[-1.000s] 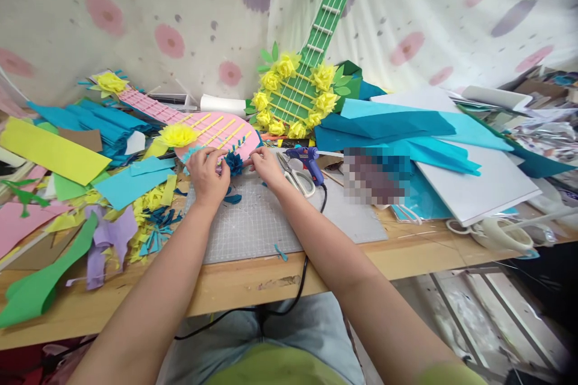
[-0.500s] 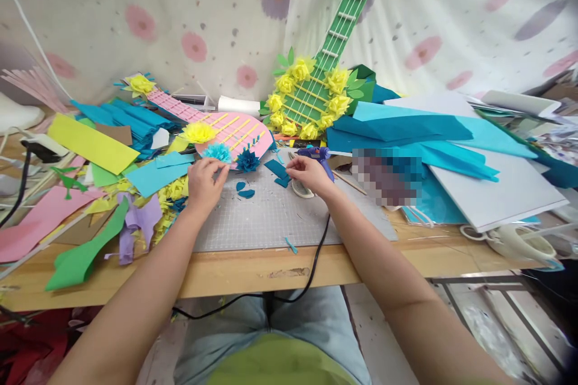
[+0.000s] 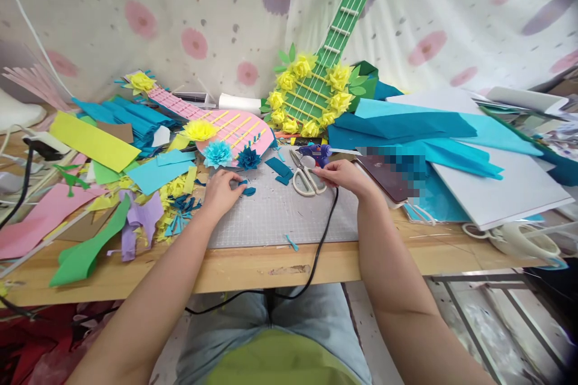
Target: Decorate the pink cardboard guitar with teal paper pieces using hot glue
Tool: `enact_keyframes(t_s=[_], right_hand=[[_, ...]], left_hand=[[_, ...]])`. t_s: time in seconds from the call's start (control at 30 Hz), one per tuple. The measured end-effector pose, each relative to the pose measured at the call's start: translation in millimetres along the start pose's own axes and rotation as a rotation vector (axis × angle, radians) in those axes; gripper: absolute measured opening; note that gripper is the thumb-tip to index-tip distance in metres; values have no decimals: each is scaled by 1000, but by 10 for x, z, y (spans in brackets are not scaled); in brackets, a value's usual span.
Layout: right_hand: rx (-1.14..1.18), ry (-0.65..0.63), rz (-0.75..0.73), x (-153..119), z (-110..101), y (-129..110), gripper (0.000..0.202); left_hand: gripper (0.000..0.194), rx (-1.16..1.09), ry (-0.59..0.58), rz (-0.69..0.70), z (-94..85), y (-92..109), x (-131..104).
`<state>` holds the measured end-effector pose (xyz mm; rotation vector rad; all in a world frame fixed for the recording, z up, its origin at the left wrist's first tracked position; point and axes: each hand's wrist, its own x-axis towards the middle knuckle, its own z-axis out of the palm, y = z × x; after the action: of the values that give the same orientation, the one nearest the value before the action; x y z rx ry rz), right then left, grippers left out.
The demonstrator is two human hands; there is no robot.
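Note:
My left hand (image 3: 224,192) is low over the mat, finger and thumb pinched on a small dark blue paper piece (image 3: 244,183). Another dark blue paper piece (image 3: 248,192) lies beside it. My right hand (image 3: 344,177) closes over the handle of a purple glue gun (image 3: 318,152), which it mostly hides. Just left of those fingertips rest scissors (image 3: 304,183) with pale handles. Behind my left hand lies a pink paper guitar (image 3: 246,127) bearing a yellow flower (image 3: 199,130), a light blue flower (image 3: 218,154) and a dark blue flower (image 3: 249,157).
A green paper guitar (image 3: 336,42) leans against the curtain. Dark blue strips (image 3: 280,168) lie on the grey mat (image 3: 271,222). A black cord (image 3: 321,246) crosses the table edge. Paper scraps (image 3: 176,189) crowd the left; a phone (image 3: 383,177) and blue paper (image 3: 401,127) are at right.
My left hand has moved from the light blue flower toward me and right, onto the small dark blue pieces. My right hand has shifted right, uncovering the scissors and covering the glue gun's handle.

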<state>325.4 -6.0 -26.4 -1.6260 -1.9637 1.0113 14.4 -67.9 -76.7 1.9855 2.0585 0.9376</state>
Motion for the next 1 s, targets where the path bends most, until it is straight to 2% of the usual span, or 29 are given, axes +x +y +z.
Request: enact_keyframes(t_s=[0.17,0.33,0.47,0.57,0.7,1.0], right_hand=[[-226,252,23,28,-85,124,54],[-209,382,36,96,9,124,43],[-220,471,40,190,131,164,41],[-244,468,2,253,228,176,41],[-264,410,49,293,309,153,40],[-262,410,65,269,297,127,40]], left_hand=[[9,-103,-12,-20,-2,-8,24],[6,-151,-65,-10,-47,1,14],[13,-132,-39,-8,-23,-28,9],[11,-114,-27,0,-1,-50,15],[12,-127,-22,32,-14,-38,16],[21,-165,3,22,-63,-7,6]])
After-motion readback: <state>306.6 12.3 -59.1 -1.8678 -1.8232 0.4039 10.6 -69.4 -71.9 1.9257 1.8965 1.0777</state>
